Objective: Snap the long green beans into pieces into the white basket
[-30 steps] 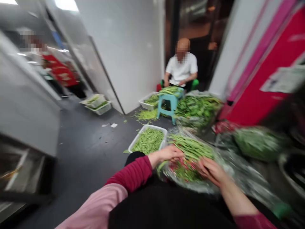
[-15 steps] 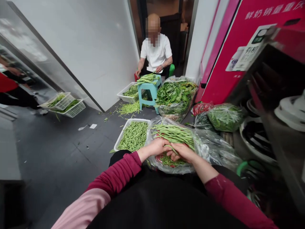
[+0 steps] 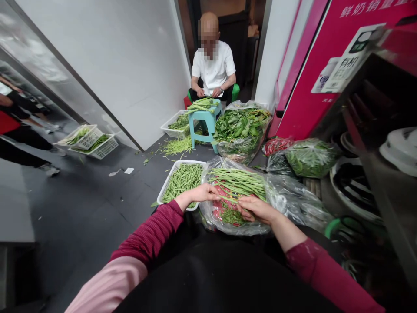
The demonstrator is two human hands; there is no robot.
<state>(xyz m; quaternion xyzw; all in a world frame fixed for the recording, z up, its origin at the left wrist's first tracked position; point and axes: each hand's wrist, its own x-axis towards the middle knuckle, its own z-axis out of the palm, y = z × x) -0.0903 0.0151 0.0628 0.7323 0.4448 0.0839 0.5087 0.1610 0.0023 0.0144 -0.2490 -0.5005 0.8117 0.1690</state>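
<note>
Head view: left hand (image 3: 208, 192) and right hand (image 3: 256, 209) pinch a green bean (image 3: 229, 199) between them, above an open plastic bag (image 3: 249, 229); both grips are pressed together on it, fingers covering its ends. Right palm hidden. Bag holds long beans (image 3: 241, 181) on top, with trimmings (image 3: 232, 215) nearer the wearer; the red material under these is hard to identify. White basket (image 3: 190, 162) just beside, full of short bean pieces (image 3: 182, 179), its near corner partly behind the left wrist. Farther off, blue stool (image 3: 194, 116) bears green stalks and partly hides a second basket (image 3: 169, 131) of greens. Seated co-worker (image 3: 213, 67): item in hand too small to tell. Person at left (image 3: 22, 143) cut off by frame edge.
</note>
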